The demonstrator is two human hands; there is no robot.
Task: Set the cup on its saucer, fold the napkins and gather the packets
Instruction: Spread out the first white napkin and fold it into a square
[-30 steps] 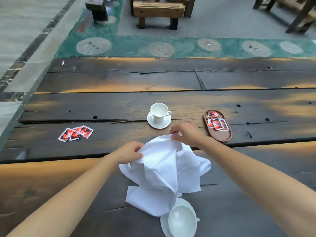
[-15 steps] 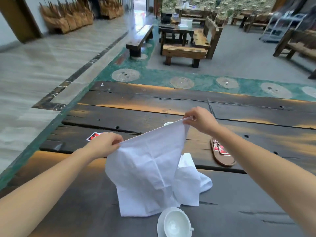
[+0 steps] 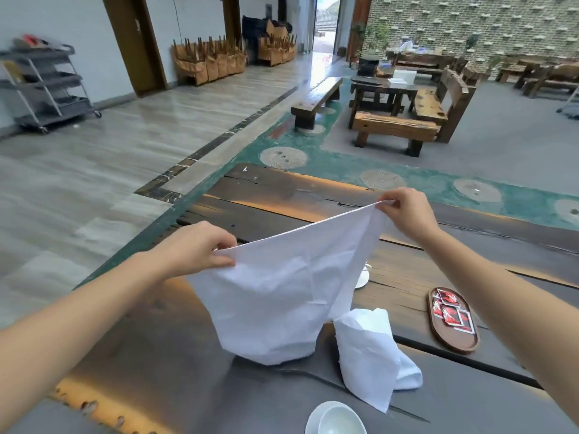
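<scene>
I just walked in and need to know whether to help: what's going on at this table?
A person is holding a white napkin up by two corners, the left hand pinching one and the right hand the other, so it hangs spread above the wooden table, not yet folded. A second napkin lies crumpled beside it. A white cup sits on its saucer at the near edge, and red packets lie in an oval wooden tray to the right.

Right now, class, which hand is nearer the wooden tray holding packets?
Right. The right hand holds the napkin by one corner, aloft on the tray side; the left hand holds the other corner, across the napkin.
</scene>
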